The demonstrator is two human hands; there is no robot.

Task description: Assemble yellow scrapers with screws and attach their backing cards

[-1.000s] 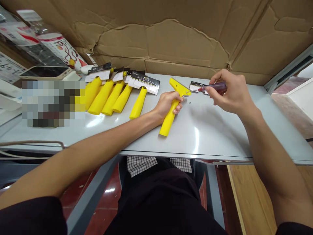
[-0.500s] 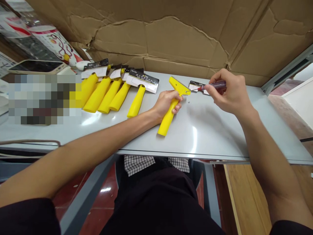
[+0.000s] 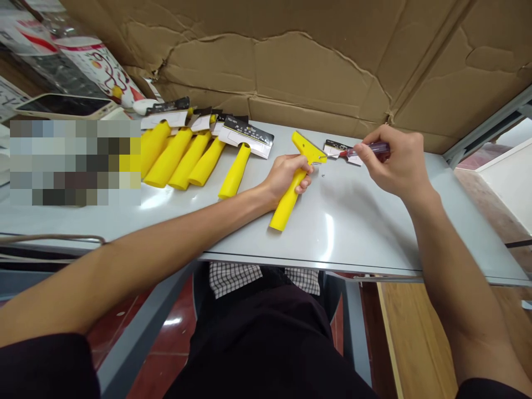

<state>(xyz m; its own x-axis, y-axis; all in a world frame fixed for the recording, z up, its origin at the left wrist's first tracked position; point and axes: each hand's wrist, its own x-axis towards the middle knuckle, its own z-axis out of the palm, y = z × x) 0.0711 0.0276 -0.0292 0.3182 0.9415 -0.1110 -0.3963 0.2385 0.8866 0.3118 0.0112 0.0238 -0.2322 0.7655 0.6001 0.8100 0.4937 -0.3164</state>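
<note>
My left hand (image 3: pixel 290 174) is closed around the neck of a yellow scraper (image 3: pixel 284 208), whose wide head points away from me and whose handle end slants toward the table's front edge. A small metal piece (image 3: pixel 316 163) shows beside my left fingertips, under the head. In my right hand (image 3: pixel 394 158) is a screwdriver (image 3: pixel 376 148) with a dark red, see-through handle. Its thin shaft points left, and the tip is at a screw at the right end of the scraper's head. On the table just below lies a tiny metal part (image 3: pixel 323 175), too small to name.
Several yellow scrapers (image 3: pixel 235 172) with black-and-white cards (image 3: pixel 246 137) lie in a row to the left. Another card (image 3: pixel 332 148) lies behind the screwdriver. A phone (image 3: pixel 66 104) and a plastic bottle (image 3: pixel 97 64) are at the far left. Cardboard (image 3: pixel 311 72) walls the table's back.
The view has shifted slightly, so everything sits a little to the right. Both hands keep their grips, and the screwdriver tip stays at the scraper's head.
</note>
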